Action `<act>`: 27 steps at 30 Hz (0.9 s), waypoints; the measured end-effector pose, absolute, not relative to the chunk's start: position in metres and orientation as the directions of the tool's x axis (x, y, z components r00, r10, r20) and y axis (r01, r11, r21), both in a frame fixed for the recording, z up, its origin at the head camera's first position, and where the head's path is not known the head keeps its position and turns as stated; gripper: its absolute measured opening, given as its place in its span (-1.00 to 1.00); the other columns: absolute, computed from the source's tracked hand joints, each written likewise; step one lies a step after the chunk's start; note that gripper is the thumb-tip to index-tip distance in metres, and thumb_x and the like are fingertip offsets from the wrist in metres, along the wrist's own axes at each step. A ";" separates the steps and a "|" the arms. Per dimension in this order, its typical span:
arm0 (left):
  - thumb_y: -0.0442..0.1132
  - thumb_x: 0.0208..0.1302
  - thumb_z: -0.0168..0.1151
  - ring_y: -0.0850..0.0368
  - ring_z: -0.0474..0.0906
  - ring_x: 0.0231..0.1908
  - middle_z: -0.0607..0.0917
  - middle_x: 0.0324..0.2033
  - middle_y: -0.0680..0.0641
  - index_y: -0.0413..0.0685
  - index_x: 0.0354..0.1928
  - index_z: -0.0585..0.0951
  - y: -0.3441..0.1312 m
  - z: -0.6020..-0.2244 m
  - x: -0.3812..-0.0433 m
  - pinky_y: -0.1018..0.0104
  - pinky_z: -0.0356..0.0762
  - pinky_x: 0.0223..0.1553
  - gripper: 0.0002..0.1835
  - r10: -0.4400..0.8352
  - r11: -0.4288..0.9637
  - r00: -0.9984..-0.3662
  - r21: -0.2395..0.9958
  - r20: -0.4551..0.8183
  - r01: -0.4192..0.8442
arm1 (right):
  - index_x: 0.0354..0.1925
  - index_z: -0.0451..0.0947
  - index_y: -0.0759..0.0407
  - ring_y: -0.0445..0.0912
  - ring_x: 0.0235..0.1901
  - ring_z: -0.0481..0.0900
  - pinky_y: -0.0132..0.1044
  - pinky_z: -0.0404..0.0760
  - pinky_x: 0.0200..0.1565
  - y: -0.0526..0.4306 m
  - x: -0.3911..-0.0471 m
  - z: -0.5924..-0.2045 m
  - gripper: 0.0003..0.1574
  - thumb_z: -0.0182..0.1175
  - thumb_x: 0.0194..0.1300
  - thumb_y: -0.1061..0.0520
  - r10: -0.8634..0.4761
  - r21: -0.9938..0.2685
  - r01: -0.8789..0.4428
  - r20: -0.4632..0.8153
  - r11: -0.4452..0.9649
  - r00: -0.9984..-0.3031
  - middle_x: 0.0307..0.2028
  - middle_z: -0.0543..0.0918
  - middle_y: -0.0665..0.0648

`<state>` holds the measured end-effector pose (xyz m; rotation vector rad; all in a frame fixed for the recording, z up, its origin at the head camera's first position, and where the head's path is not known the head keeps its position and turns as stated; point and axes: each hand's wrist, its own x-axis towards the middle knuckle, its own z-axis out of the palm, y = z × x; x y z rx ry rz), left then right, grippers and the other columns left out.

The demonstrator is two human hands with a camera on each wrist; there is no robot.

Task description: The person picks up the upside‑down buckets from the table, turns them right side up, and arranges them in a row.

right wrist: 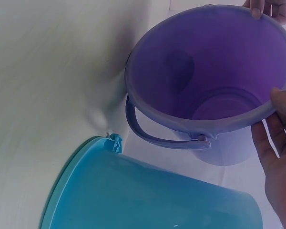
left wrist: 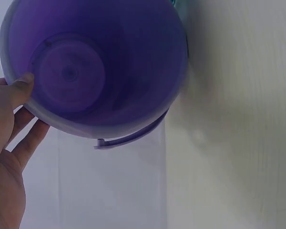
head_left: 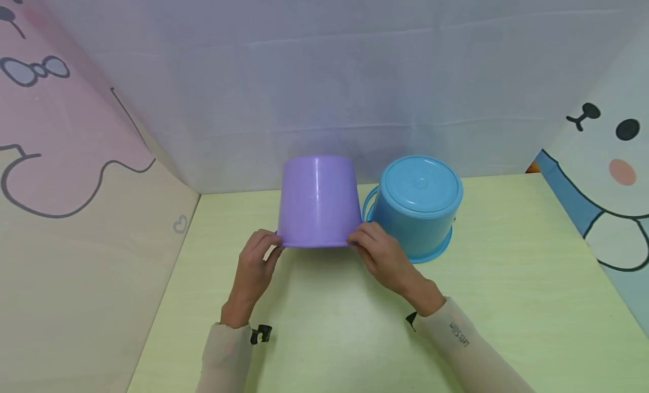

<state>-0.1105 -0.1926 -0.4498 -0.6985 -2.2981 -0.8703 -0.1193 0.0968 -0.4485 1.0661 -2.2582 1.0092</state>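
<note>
A purple bucket [head_left: 319,201] is tipped with its mouth toward me, its near rim raised off the table. My left hand [head_left: 257,263] pinches the rim on the left, thumb inside the mouth as the left wrist view shows. On the other side my right hand [head_left: 387,258] grips the same rim, its thumb [right wrist: 279,98] over the edge. The inside of the purple bucket [left wrist: 128,62] holds nothing that I can see. Its purple handle [right wrist: 157,140] hangs along the far side of the rim. Beside it a blue bucket [head_left: 421,207] stands upside down, close to my right hand.
The pale yellow-green table [head_left: 324,348] reaches to a white cloth backdrop [head_left: 324,89] just behind the buckets. Printed side panels stand at the left [head_left: 76,269] and right [head_left: 608,184]. A blue handle [head_left: 368,201] sticks out between the two buckets.
</note>
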 end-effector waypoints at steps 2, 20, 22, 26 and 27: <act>-0.60 -0.12 0.37 0.14 0.44 -0.26 0.53 -0.34 -0.01 -0.19 -0.36 0.55 -0.192 -0.449 -0.111 0.44 0.40 -0.20 -0.71 0.254 0.647 -0.692 0.413 0.676 0.641 | -0.20 0.51 0.16 -0.09 -0.19 0.40 -0.30 0.48 -0.20 0.097 -0.119 -0.448 -0.88 0.04 0.35 0.26 -0.467 -0.432 -0.790 0.642 0.435 -0.608 -0.24 0.50 0.01; -0.62 -0.11 0.35 0.18 0.43 -0.28 0.54 -0.33 0.00 -0.18 -0.34 0.57 -0.193 -0.440 -0.112 0.41 0.40 -0.26 -0.71 0.219 0.613 -0.704 0.466 0.675 0.638 | -0.18 0.50 0.16 -0.10 -0.16 0.40 -0.31 0.46 -0.16 0.095 -0.117 -0.442 -0.80 0.20 0.20 0.32 -0.424 -0.479 -0.770 0.647 0.421 -0.634 -0.22 0.50 0.00; -0.61 -0.09 0.35 0.18 0.44 -0.29 0.54 -0.32 0.01 -0.17 -0.34 0.57 -0.193 -0.439 -0.112 0.39 0.40 -0.27 -0.72 0.218 0.612 -0.706 0.469 0.673 0.637 | -0.18 0.50 0.16 -0.10 -0.17 0.40 -0.30 0.45 -0.18 0.095 -0.118 -0.441 -0.80 0.20 0.19 0.32 -0.418 -0.479 -0.773 0.654 0.416 -0.630 -0.23 0.50 0.00; -0.58 -0.08 0.35 0.16 0.44 -0.31 0.54 -0.33 0.00 -0.18 -0.35 0.57 -0.192 -0.436 -0.112 0.43 0.39 -0.29 -0.74 0.216 0.608 -0.703 0.470 0.678 0.640 | -0.19 0.50 0.15 -0.10 -0.19 0.39 -0.31 0.43 -0.21 0.095 -0.118 -0.440 -0.80 0.21 0.19 0.32 -0.411 -0.488 -0.770 0.656 0.410 -0.634 -0.23 0.50 0.00; -0.58 -0.07 0.35 0.15 0.44 -0.32 0.54 -0.33 0.00 -0.18 -0.35 0.57 -0.192 -0.436 -0.112 0.44 0.38 -0.29 -0.75 0.215 0.606 -0.702 0.471 0.679 0.641 | -0.18 0.50 0.15 -0.10 -0.18 0.39 -0.31 0.43 -0.22 0.095 -0.118 -0.440 -0.80 0.21 0.20 0.32 -0.409 -0.493 -0.767 0.652 0.410 -0.638 -0.23 0.50 0.00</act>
